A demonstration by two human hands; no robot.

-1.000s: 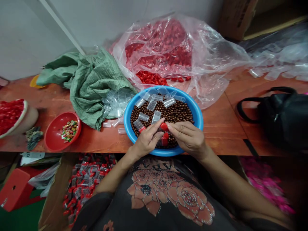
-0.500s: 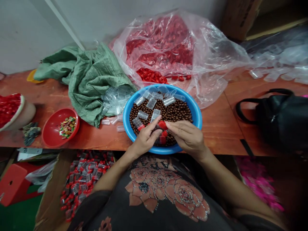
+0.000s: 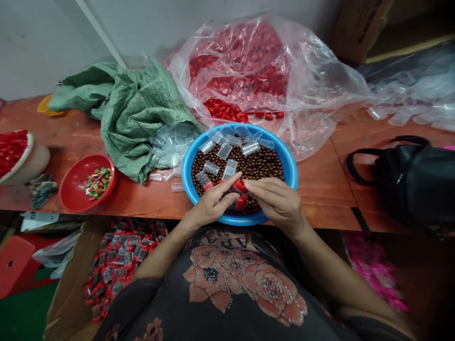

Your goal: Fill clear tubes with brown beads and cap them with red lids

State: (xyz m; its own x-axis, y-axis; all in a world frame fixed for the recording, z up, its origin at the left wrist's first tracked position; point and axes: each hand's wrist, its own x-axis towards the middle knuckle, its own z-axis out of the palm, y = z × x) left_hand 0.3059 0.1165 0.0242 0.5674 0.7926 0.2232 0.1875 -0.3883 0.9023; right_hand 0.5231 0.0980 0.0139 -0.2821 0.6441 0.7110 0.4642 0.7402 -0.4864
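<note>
Over the near side of a blue basin (image 3: 292, 173), my left hand (image 3: 216, 199) is closed on a small clear container with dark contents. My right hand (image 3: 277, 201) pinches the red cap (image 3: 241, 185) at that container's end. Brown beads (image 3: 263, 166) fill the basin, and several clear plastic tubes (image 3: 224, 151) lie on top of them. Another red-capped container (image 3: 240, 204) shows between and just below my hands. A further one (image 3: 204, 180) rests at the basin's left side.
Behind the basin lies a plastic bag of red caps (image 3: 241, 71). A green sack (image 3: 138, 113), a red bowl of small wrapped pieces (image 3: 71, 189) and a white tub (image 3: 37, 161) stand left. A black bag (image 3: 419, 184) sits right. Below is a carton of filled containers (image 3: 121, 260).
My fingers have shifted slightly at the red cap, which is now more covered by my right fingertips. The camera view has moved a little.
</note>
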